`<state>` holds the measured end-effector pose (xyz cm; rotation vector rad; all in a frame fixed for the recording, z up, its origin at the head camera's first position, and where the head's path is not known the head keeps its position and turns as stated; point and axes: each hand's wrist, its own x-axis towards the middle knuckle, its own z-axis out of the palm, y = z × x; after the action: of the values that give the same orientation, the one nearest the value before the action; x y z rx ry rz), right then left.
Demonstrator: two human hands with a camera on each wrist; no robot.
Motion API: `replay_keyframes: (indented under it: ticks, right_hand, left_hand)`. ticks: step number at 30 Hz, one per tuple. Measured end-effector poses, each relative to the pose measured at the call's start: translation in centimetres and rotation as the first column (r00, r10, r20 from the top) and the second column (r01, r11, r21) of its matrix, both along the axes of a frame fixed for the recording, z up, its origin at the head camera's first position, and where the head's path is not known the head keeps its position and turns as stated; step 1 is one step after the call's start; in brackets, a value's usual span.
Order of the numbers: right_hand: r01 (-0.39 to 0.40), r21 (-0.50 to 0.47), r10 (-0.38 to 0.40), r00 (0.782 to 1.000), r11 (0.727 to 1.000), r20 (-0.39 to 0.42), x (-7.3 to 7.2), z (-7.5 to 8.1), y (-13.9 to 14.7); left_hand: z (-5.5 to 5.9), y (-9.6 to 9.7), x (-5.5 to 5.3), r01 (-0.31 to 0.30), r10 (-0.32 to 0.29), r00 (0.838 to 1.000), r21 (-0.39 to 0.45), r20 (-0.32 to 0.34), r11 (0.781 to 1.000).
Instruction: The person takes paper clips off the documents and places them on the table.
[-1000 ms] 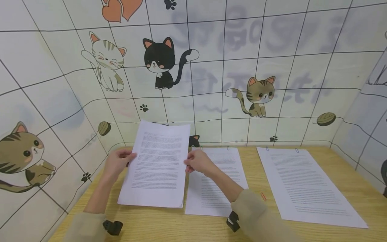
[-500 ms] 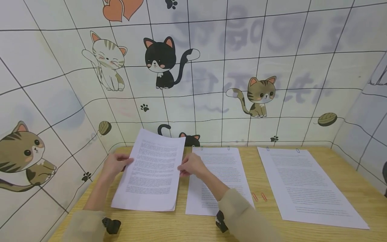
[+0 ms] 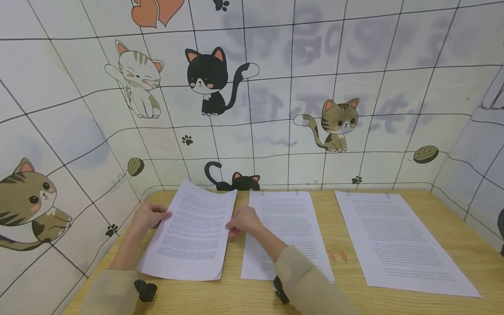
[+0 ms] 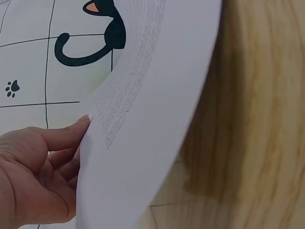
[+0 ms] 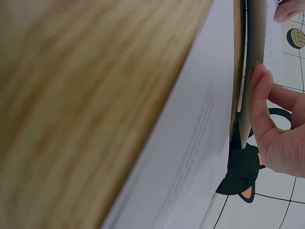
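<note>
Both hands hold a stack of printed paper sheets (image 3: 189, 232) at the left of the table, one hand at each side edge. My left hand (image 3: 147, 218) pinches the left edge; in the left wrist view, the thumb of this left hand (image 4: 38, 171) presses on the printed face. On the opposite side my right hand (image 3: 244, 221) pinches the right edge, and in the right wrist view the fingers of the right hand (image 5: 281, 124) lie along that edge. The sheets bow between the hands, their far edge raised and their near edge low over the table.
To the right lies a printed stack (image 3: 285, 236) with two paper clips along its far edge, partly under my right forearm. Another clipped printed stack (image 3: 401, 245) lies farther right. Red paper clips (image 3: 332, 256) rest between them on the wooden table (image 3: 244, 302). A cat-patterned wall covering (image 3: 271, 131) stands behind.
Both hands have lowered the held sheets toward the table and shifted them left. The right forearm has moved left, so a second red paper clip shows.
</note>
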<state>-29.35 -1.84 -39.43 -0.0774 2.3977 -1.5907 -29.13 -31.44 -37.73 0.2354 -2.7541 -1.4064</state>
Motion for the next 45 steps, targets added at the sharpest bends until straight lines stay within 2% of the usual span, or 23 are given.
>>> replay_keyframes:
  ticks: [4, 11, 18, 26, 36, 39, 45]
  right_hand:
    - [0.001, 0.030, -0.001, 1.000, 1.000, 0.001, 0.2, 0.1, -0.4]
    - [-0.009, 0.087, 0.012, 0.999, 0.996, -0.035, 0.3, 0.2, -0.5]
    - [-0.035, 0.085, 0.039, 0.999, 0.996, -0.037, 0.2, 0.2, -0.4]
    - [-0.076, 0.154, 0.085, 0.995, 0.985, -0.054, 0.1, 0.4, 0.2]
    - [-0.129, -0.003, 0.128, 0.989, 0.992, -0.067, 0.4, 1.2, 1.8]
    - [-0.140, -0.019, 0.138, 0.987, 0.990, -0.084, 0.6, 1.8, 2.5]
    - [-0.149, -0.033, 0.145, 0.984, 0.988, -0.106, 0.8, 2.6, 4.0]
  left_hand:
    - [-0.4, -0.4, -0.1, -0.010, 0.011, 1.000, -0.034, 0.022, 0.999]
    - [-0.4, -1.1, -0.1, 0.018, -0.015, 0.998, -0.049, 0.058, 0.999]
    - [-0.8, -1.6, -0.2, 0.001, 0.006, 0.996, -0.076, 0.090, 0.997]
    - [-0.7, -1.9, 0.1, 0.010, -0.007, 0.995, -0.030, 0.095, 0.999]
    - [-0.4, -0.8, 0.5, 0.008, -0.007, 0.997, -0.006, 0.072, 1.000]
    - [-0.3, -0.2, 0.5, 0.013, -0.012, 0.998, -0.013, 0.061, 1.000]
    - [0.3, 1.5, 0.9, 0.059, -0.059, 0.998, -0.013, 0.020, 0.998]
